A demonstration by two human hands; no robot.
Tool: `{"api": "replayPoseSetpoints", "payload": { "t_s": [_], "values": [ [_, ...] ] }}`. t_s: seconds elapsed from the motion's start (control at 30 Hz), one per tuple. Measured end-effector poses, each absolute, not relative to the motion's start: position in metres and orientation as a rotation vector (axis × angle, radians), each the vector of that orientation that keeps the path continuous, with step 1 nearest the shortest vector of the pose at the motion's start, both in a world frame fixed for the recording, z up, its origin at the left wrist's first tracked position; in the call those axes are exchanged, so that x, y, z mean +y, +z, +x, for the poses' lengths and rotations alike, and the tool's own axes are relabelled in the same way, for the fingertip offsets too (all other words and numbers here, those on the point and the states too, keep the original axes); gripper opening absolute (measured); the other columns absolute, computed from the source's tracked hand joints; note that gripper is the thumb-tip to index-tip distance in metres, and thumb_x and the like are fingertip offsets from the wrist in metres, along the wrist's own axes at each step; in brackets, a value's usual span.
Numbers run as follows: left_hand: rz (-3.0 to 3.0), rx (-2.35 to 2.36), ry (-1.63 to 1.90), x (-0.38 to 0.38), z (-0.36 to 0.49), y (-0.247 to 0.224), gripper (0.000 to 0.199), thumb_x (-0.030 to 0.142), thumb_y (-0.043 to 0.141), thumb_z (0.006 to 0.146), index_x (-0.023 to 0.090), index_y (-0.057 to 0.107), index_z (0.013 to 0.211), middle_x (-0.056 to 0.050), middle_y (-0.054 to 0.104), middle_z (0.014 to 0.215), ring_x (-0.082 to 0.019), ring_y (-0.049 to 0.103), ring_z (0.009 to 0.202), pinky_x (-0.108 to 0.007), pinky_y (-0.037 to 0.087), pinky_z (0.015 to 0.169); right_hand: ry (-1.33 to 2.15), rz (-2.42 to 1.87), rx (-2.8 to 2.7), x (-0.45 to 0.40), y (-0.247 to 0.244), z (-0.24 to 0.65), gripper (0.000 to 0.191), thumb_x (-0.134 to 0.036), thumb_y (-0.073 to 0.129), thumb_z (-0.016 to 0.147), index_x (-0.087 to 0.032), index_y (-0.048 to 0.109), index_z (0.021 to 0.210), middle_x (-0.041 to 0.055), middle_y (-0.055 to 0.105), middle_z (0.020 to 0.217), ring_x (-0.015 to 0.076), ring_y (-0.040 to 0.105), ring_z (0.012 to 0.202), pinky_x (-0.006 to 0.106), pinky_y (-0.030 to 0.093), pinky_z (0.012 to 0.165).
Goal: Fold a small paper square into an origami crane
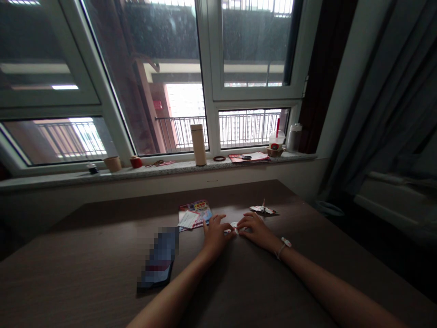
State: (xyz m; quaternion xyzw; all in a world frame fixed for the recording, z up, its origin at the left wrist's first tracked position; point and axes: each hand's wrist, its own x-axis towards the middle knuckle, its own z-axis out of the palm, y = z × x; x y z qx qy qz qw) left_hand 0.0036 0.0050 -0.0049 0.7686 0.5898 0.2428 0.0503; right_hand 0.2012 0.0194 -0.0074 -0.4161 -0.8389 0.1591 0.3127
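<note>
On the brown table [85, 250], head view: that's where your hands are, fingertips nearly meeting over one little piece of paper.
Small paper [235, 226]: white with red bits, right between your hands, mostly covered by your fingers, so I can't tell what shape it's folded into.
Left hand [215, 232]: yours is pinching the paper's left side, thumb and finger together, other fingers loosely spread.
Right hand [254, 228]: pinching too, on the other side of it, fingers curled over and knuckles up.
Bracelet [280, 250]: round your right wrist, with a pale piece with red marks on it.
Paper bird [263, 209]: folded, white with red spots, sitting just beyond your right hand, not touching it.
Booklet [204, 210]: colourful, lying flat just past your left hand, with a white slip [188, 219] on top.
Phone [159, 262]: left of your left forearm, face pixelated out.
Windowsill [160, 169]: behind all that you've got a brown cup [112, 164], a tall beige bottle [198, 146], scissors [246, 157] on some papers [261, 157], and a plastic cup [276, 140] with a red straw [278, 125].
</note>
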Motion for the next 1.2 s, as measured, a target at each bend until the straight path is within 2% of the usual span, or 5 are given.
{"api": "replayPoseSetpoints", "payload": {
  "t_s": [0.27,0.7,0.9,1.2],
  "values": [
    [2.413,1.763,0.743,0.004,0.0049,-0.0043,0.009,0.036,0.068,0.083,0.034,0.076,0.088,-0.001,0.057,0.137,-0.031,0.037,0.136,-0.07,0.01,0.111,0.391,-1.136,-2.191,0.0211,-0.0101,0.1984,0.01,-0.029,0.068,0.084,-0.028,0.075,0.091,0.0006,0.073,0.103,0.0262,0.049,0.121,0.052,0.022,0.113],
    [2.301,1.779,0.807,0.0067,0.0066,-0.0043,0.013,0.037,0.066,0.085,0.03,0.077,0.082,-0.003,0.059,0.135,-0.03,0.041,0.132,-0.068,0.015,0.112,0.331,-1.153,-2.163,0.0206,-0.0116,0.197,0.017,-0.039,0.062,0.088,-0.028,0.075,0.091,0.0017,0.074,0.099,0.0261,0.05,0.122,0.056,0.015,0.115],
    [2.261,1.782,0.82,0.0073,0.0076,-0.0039,0.011,0.035,0.067,0.084,0.03,0.076,0.082,-0.003,0.059,0.134,-0.029,0.043,0.131,-0.068,0.016,0.112,0.323,-1.205,-2.189,0.0191,-0.0099,0.196,0.018,-0.038,0.061,0.089,-0.029,0.076,0.092,0.0027,0.073,0.101,0.0285,0.047,0.124,0.06,0.009,0.115],
    [2.233,1.769,0.807,0.0076,0.0071,-0.0043,0.008,0.032,0.068,0.082,0.028,0.076,0.083,-0.004,0.056,0.137,-0.028,0.042,0.131,-0.066,0.017,0.112,0.299,-1.189,-2.22,0.0189,-0.0085,0.1973,0.016,-0.035,0.062,0.089,-0.029,0.076,0.094,0.0024,0.073,0.103,0.0284,0.047,0.125,0.062,0.007,0.114]
  ]
}}
